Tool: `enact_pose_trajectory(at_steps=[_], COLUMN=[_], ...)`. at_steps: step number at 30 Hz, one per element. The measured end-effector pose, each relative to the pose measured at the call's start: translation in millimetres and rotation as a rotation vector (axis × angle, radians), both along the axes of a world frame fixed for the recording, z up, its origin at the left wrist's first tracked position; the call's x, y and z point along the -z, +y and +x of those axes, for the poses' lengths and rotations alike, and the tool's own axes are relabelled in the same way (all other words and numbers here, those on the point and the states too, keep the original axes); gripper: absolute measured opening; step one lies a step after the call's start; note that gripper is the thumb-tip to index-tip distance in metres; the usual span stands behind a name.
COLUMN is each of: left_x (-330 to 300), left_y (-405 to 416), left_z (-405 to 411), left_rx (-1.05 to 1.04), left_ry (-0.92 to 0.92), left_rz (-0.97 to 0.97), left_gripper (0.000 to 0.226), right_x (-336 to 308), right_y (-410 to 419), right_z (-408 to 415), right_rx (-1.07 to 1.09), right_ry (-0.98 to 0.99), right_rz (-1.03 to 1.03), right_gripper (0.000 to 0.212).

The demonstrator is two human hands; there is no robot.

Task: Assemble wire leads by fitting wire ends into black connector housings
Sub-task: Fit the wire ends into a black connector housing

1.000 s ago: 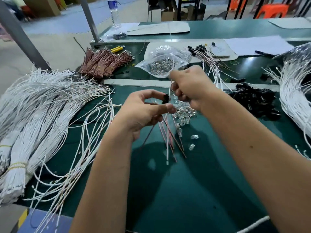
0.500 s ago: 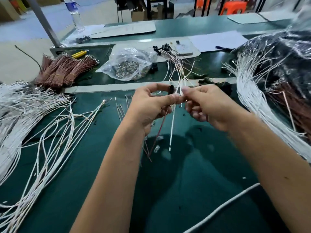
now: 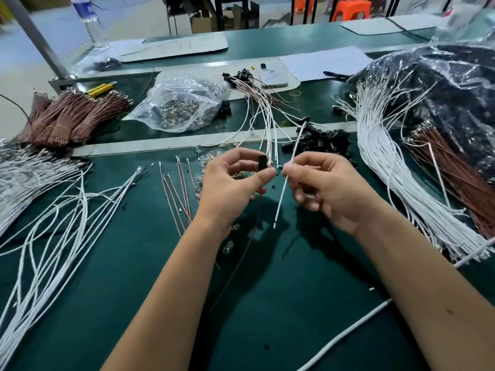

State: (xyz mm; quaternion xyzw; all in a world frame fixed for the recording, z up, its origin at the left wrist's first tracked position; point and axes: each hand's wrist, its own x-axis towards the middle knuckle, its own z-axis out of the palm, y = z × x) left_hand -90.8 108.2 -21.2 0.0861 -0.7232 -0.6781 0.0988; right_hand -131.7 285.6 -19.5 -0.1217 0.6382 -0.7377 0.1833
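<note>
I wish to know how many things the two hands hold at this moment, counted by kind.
Black connector housing, pinched by the left hand: 1
White wire, pinched by the right hand: 1
Thin brown wire, hanging from under the left hand: 1
Total: 3

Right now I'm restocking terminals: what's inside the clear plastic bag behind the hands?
The clear plastic bag holds a heap of small shiny metal pieces. Crinkled plastic and glare hide their exact shape and whatever lies underneath.
</note>
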Motion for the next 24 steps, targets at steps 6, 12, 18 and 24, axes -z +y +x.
enact_pose_trajectory(at_steps=[6, 12, 18, 24], left_x=[4, 6, 9, 10], left_y=[-3, -3, -5, -4], left_z=[3, 0, -1, -2], left_rx=[0.119, 0.162, 0.207, 0.209], left_ry=[-0.051, 0.033, 0.110, 0.140], left_rz=[0.060, 0.060, 0.032, 0.038], left_gripper=[0.020, 0.020, 0.027, 0.025], right_x=[1, -1, -8, -9], right_y=[-3, -4, -4, -9], right_z=[-2, -1, 5, 16], right_rx=[0.220, 0.386, 0.520, 0.600], right_ry=[0.273, 0.473, 0.709, 0.901], right_rz=[-0.216, -0.222, -0.153, -0.088], right_gripper=[0.005, 0.005, 0.010, 0.011])
